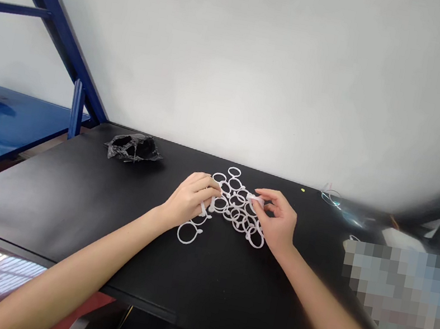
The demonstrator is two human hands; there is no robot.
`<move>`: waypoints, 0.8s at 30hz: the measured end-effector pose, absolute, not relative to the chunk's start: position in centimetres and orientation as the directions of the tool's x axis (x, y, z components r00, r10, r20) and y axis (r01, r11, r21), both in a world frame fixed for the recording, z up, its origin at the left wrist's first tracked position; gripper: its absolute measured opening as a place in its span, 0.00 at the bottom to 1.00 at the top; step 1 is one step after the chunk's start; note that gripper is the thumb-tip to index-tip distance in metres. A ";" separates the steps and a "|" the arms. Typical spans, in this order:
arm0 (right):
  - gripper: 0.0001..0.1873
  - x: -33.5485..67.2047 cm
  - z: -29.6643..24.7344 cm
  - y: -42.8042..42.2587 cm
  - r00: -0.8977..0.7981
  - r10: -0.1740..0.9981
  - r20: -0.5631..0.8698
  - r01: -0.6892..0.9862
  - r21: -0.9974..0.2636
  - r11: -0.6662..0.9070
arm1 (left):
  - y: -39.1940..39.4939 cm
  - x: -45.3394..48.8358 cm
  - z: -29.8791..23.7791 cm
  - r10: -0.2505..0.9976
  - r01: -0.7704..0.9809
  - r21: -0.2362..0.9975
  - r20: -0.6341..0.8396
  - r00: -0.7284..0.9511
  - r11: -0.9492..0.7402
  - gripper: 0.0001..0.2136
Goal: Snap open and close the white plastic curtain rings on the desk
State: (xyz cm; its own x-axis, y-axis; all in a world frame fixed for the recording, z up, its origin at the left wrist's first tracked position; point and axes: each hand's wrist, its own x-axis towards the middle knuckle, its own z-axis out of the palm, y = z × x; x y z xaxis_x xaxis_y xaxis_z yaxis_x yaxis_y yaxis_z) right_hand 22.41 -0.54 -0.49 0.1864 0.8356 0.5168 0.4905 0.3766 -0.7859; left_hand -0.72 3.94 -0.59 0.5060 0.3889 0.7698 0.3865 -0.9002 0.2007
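A loose pile of white plastic rings (241, 220), each with a small tab, lies on the black table (136, 252). At the pile's left side is my left hand (192, 198), its fingers curled down around a white ring whose edge shows below them. My right hand (276, 220) is over the right side of the pile, pinching a white ring by its tab between thumb and forefinger. Apart from the main heap, one ring (187, 233) lies just below my left hand. Fingers partly hide the held rings.
A crumpled black plastic bag (134, 148) sits at the back left. Clear plastic scraps (331, 197) and a blurred-out package (391, 302) are on the right. A white wall (262, 70) stands behind the table; a blue metal frame (62, 34) rises at left.
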 end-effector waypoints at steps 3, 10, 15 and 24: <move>0.12 21.5 1.4 -0.7 0.146 0.911 0.385 0.371 -0.875 0.311 | 3.2 -0.5 -0.1 0.387 0.366 0.240 0.827 0.407 -0.899 0.08; 0.15 18.6 4.7 -0.9 -0.056 0.984 0.171 0.155 -0.972 0.178 | 0.7 1.0 0.8 0.733 0.092 0.780 0.533 0.423 -0.619 0.17; 0.15 18.0 4.8 -0.8 -0.133 0.991 0.025 -0.018 -1.000 0.023 | 1.0 1.0 0.2 0.808 -0.065 0.905 0.405 0.428 -0.420 0.13; 0.12 17.6 4.3 -0.8 0.098 0.989 0.110 -0.099 -0.988 0.120 | 0.9 0.9 0.4 0.748 0.162 0.740 0.594 0.297 -0.652 0.06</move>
